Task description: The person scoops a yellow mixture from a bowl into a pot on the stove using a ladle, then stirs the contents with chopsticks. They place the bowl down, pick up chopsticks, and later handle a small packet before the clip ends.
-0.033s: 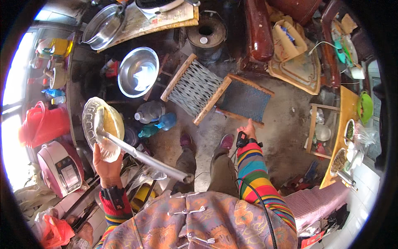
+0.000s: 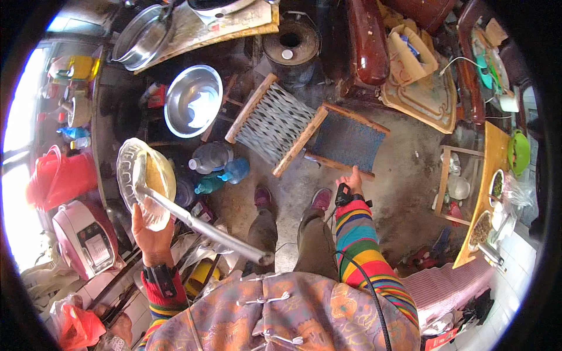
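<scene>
My left hand grips the lower edge of a ribbed clear glass bowl, which is tilted and has something yellowish in it. A ladle with a long grey metal handle has its head in the bowl. The handle slants down to the right, its end in front of my legs, and no hand is on it. My right hand holds nothing; its fingers reach forward near the front rail of a low stool with a blue woven seat. Some of its fingers are hard to make out.
Beside that stool stands another with a grey woven seat. A steel basin and several plastic bottles are at left, near a rice cooker. A round stove stands ahead. Dishes line a wooden board at right.
</scene>
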The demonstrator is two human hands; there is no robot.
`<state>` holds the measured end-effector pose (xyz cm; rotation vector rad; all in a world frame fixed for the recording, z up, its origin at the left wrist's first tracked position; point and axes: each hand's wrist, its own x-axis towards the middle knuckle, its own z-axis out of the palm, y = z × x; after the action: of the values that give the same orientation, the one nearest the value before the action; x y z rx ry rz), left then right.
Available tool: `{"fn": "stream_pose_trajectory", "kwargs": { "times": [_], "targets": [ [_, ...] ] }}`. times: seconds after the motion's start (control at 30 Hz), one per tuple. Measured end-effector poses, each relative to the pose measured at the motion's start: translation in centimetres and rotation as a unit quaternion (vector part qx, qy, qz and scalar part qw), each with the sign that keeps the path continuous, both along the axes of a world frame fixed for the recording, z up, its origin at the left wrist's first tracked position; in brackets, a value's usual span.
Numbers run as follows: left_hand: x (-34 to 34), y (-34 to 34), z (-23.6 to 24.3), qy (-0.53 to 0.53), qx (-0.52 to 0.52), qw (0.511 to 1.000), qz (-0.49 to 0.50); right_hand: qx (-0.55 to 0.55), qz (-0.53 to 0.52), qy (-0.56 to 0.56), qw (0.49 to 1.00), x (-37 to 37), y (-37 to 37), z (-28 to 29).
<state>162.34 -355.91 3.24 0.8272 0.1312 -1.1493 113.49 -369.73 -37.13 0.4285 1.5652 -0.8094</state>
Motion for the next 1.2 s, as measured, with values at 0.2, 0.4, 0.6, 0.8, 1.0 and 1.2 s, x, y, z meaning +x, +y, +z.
{"fn": "stream_pose_trajectory", "kwargs": {
  "times": [0.2, 0.4, 0.6, 0.8, 1.0, 1.2],
  "targets": [
    [-3.3, -2.0, -4.7, 0.014, 0.035, 0.999, -0.009, -0.079, -0.081, -0.089, 0.990, -3.3, 0.0, -7.8],
    [-5.6, -3.9, -5.7, -0.008, 0.066, 0.997, -0.026, -0.125, 0.441, 0.313, 0.832, -10.6, 1.4, -14.7],
    [-6.8, -5.4, -6.7, -0.009, 0.062, 0.998, -0.032, -0.036, 0.338, 0.384, 0.858, -24.8, 7.2, -18.5],
    [-7.3, -6.2, -6.9, 0.015, 0.059, 0.997, -0.042, -0.015, 0.575, 0.344, 0.742, -33.6, 15.5, -16.7],
    [-7.4, -6.0, -6.1, 0.010, 0.078, 0.997, -0.023, -0.145, 0.706, 0.390, 0.573, -14.8, 8.1, -4.2],
    [-6.8, -4.6, -5.3, -0.014, 0.072, 0.997, -0.019, -0.206, 0.321, -0.072, 0.922, 10.4, -4.9, 2.7]
  ]
}}
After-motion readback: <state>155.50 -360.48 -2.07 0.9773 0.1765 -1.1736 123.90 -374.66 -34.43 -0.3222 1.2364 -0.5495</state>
